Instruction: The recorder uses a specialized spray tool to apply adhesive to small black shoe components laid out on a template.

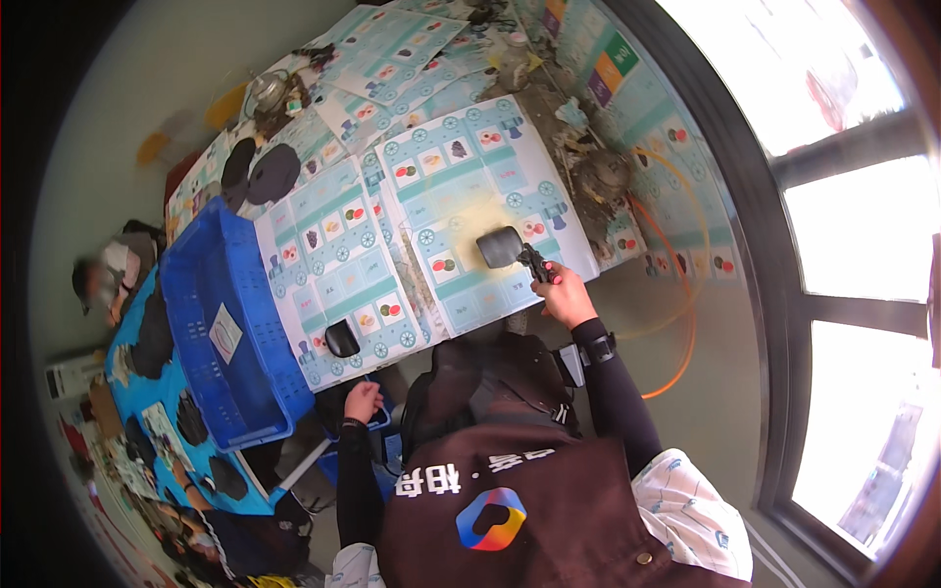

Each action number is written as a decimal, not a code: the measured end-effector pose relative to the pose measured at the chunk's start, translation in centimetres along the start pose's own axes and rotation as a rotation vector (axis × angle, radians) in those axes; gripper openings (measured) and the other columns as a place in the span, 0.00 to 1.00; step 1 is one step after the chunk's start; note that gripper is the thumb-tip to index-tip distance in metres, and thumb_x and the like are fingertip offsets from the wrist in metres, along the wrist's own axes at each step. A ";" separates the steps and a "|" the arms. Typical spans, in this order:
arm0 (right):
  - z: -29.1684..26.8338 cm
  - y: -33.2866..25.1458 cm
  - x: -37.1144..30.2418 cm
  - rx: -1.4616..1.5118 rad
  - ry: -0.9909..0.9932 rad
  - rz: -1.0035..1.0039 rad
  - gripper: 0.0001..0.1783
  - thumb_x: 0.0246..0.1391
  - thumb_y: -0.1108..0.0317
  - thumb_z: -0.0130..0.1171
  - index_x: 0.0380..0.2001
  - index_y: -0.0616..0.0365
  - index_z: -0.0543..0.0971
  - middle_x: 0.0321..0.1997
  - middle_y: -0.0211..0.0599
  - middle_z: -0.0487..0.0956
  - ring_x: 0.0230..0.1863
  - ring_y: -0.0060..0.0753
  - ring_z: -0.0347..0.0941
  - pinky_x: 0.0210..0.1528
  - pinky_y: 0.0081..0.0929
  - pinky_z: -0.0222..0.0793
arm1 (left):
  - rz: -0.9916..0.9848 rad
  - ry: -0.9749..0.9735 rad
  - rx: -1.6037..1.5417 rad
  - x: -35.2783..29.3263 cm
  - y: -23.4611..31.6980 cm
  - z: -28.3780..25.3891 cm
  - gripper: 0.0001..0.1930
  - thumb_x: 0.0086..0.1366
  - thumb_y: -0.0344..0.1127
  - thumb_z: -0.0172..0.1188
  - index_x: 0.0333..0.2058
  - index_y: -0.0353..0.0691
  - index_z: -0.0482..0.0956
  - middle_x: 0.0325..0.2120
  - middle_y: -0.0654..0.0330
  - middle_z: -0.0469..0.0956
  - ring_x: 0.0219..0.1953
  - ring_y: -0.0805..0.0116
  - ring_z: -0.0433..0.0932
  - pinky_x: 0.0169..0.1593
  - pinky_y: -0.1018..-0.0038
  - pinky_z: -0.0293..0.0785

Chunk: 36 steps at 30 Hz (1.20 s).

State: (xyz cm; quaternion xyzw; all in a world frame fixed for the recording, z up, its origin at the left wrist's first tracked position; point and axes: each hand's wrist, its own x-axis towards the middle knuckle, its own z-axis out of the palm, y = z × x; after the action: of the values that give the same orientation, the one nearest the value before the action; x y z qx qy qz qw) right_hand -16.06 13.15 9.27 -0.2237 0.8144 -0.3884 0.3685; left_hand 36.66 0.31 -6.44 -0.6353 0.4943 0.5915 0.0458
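My right hand [566, 296] grips a black handled tool [535, 263] over the right-hand printed sheet [461, 196]. At the tool's far end is a dark grey, rounded-square pad [501, 248]; whether the two are joined or only overlap, I cannot tell. A yellowish stain surrounds the pad on the sheet. My left hand [364, 402] hangs just off the table's near edge with its fingers curled; anything in them is hidden. Closest to it on the left-hand printed sheet [319, 265] lies a small black, glossy, rounded piece [342, 339].
A blue plastic crate [211, 294] stands left of the sheets. Dark rounded pieces [273, 174] lie behind it. Orange hose [686, 333] hangs at the right by the window wall. A grimy pot-like object [603, 174] sits beyond the right sheet. Other people are at far left.
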 end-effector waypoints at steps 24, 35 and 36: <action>4.6 -12.5 15.8 -0.309 -0.486 0.481 0.05 0.42 0.75 0.56 0.24 0.66 0.77 0.18 0.36 0.75 0.18 0.28 0.73 0.16 0.25 0.62 | 0.225 0.371 0.298 5.7 9.0 6.3 0.13 0.62 0.37 0.67 0.31 0.37 0.73 0.23 0.56 0.76 0.26 0.58 0.76 0.34 0.63 0.73; 3.5 -11.3 16.8 -0.317 -0.324 0.525 0.07 0.46 0.73 0.57 0.22 0.68 0.77 0.18 0.41 0.77 0.18 0.33 0.75 0.19 0.32 0.68 | 0.180 0.285 0.259 5.5 10.1 5.5 0.13 0.62 0.37 0.67 0.31 0.37 0.72 0.23 0.57 0.75 0.27 0.59 0.76 0.35 0.64 0.73; 4.1 -11.7 16.7 -0.274 -0.369 0.528 0.07 0.46 0.73 0.57 0.22 0.68 0.78 0.18 0.41 0.77 0.18 0.33 0.75 0.19 0.32 0.68 | 0.172 0.277 0.258 5.4 10.2 5.4 0.13 0.62 0.37 0.67 0.31 0.37 0.72 0.23 0.57 0.75 0.27 0.60 0.76 0.35 0.64 0.73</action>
State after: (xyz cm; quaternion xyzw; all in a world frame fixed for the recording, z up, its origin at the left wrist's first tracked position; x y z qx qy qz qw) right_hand -22.47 -6.62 9.79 -0.1190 0.8085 -0.1197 0.5638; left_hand 24.85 -4.49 -7.00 -0.6549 0.6200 0.4320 0.0076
